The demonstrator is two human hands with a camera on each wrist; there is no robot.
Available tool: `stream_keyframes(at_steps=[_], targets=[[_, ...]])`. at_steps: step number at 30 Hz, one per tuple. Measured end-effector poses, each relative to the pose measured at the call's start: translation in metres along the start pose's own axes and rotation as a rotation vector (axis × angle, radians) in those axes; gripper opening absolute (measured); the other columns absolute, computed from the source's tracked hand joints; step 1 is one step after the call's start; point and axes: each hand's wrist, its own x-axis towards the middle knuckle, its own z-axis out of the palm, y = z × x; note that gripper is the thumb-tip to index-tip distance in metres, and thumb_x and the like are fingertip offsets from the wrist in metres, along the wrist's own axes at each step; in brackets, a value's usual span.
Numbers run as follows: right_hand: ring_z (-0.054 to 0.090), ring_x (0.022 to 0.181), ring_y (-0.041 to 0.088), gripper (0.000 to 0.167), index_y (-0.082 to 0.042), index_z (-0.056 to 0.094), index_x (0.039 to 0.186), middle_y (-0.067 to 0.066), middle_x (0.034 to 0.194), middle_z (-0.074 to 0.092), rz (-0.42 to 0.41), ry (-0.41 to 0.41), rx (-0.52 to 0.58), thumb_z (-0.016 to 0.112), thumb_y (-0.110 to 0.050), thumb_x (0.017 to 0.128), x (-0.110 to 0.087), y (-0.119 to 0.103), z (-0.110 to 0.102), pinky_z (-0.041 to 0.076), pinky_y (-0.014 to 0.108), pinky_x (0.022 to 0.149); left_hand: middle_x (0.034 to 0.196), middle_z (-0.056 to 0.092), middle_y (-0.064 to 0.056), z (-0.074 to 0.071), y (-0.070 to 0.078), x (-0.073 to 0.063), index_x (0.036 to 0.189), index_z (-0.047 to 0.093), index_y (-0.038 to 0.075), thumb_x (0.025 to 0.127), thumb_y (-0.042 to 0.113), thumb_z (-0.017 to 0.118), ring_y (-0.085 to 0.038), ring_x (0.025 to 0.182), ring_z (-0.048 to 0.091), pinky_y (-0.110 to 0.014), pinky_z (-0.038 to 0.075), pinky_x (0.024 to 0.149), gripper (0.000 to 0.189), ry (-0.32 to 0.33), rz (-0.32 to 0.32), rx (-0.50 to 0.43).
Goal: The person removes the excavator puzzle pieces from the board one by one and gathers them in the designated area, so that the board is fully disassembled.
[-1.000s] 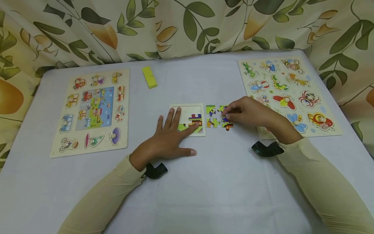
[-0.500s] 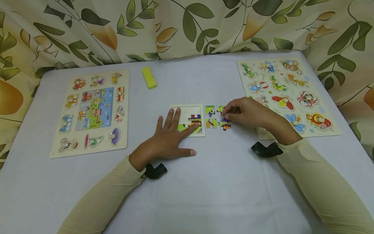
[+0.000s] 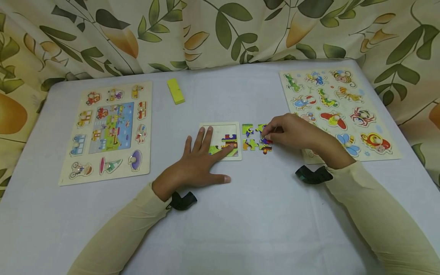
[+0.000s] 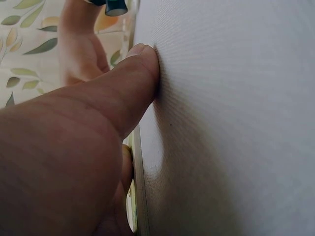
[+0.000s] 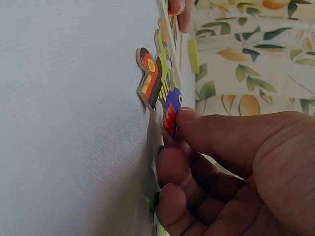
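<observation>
My left hand (image 3: 192, 164) lies spread over a small square puzzle tray (image 3: 225, 129), fingertips on it. Its thumb rests on the cloth in the left wrist view. Some pieces with a colourful vehicle picture sit in the tray's lower right. Just right of the tray lie several loose jigsaw pieces (image 3: 250, 144). My right hand (image 3: 295, 131) pinches a blue and red jigsaw piece (image 5: 171, 118) between thumb and fingers. That piece is close against a red and black piece (image 5: 150, 73); I cannot tell whether they interlock. The fingers partly hide it in the head view.
A vehicle peg puzzle board (image 3: 86, 160) lies at the left, an insect peg puzzle board (image 3: 385, 151) at the right, partly under the right hand and forearm. A yellow block (image 3: 176, 91) rests towards the back. A leaf-patterned curtain (image 3: 220, 34) hangs behind the white-covered table (image 3: 240, 229).
The red and black piece under my right fingers has shifted slightly left, towards the other loose pieces. My left hand stays where it was on the tray.
</observation>
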Motion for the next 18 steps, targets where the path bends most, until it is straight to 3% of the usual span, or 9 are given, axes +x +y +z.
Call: stream_keyframes(at_steps=[11,18], targets=[[0.054,0.087,0.02,0.011,-0.007,0.074,0.098,0.005,0.101,0.069,-0.007,-0.02,-0.02,0.067,-0.002,0.09,0.0044,-0.0007,-0.004,0.045,0.038,0.077,0.156,-0.028,-0.014,0.0005,-0.0002,-0.0003,0.152,0.011,0.049,0.081,0.072,0.059,-0.03,0.137,-0.036,-0.06,-0.015,0.107,0.088,0.004,0.0,0.006],[0.053,0.078,0.019,0.012,-0.007,0.073,0.101,0.002,0.09,0.067,0.025,0.012,0.001,0.069,-0.006,0.09,0.002,-0.005,-0.0073,0.043,0.032,0.068,0.156,-0.029,-0.013,0.0008,-0.0001,0.0002,0.152,0.012,0.05,0.081,0.071,0.059,-0.029,0.137,-0.036,-0.059,-0.015,0.107,0.088,0.004,0.002,-0.001]])
